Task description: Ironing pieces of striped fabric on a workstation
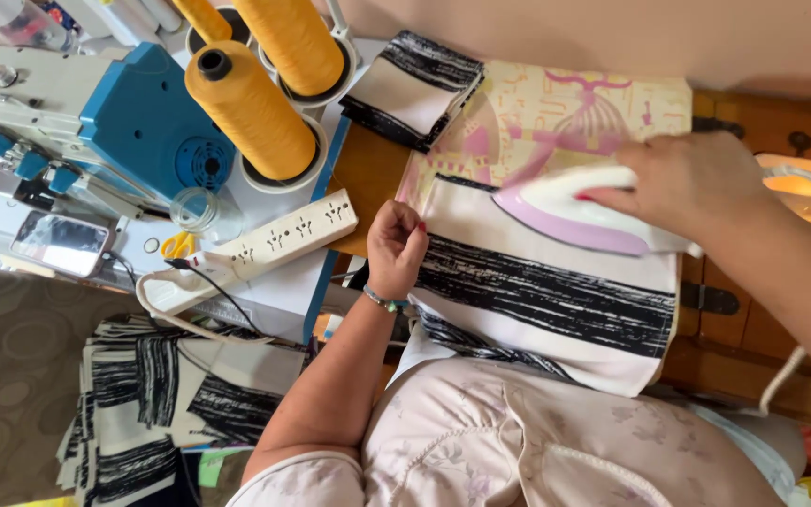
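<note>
A white cloth piece with black brushed stripes [556, 291] lies spread on a patterned pink and yellow ironing pad [537, 113]. My right hand [687, 183] grips the handle of a white and pink iron [574, 211], which rests flat on the cloth's upper part. My left hand [396, 246], with a bracelet at the wrist, presses down the cloth's left edge with curled fingers.
A folded striped piece [415, 89] lies at the pad's top left. Yellow thread cones [251, 108] stand by a blue and white sewing machine [96, 113]. A white power strip [274, 239], a phone [58, 244] and a stack of striped pieces [161, 404] sit to the left.
</note>
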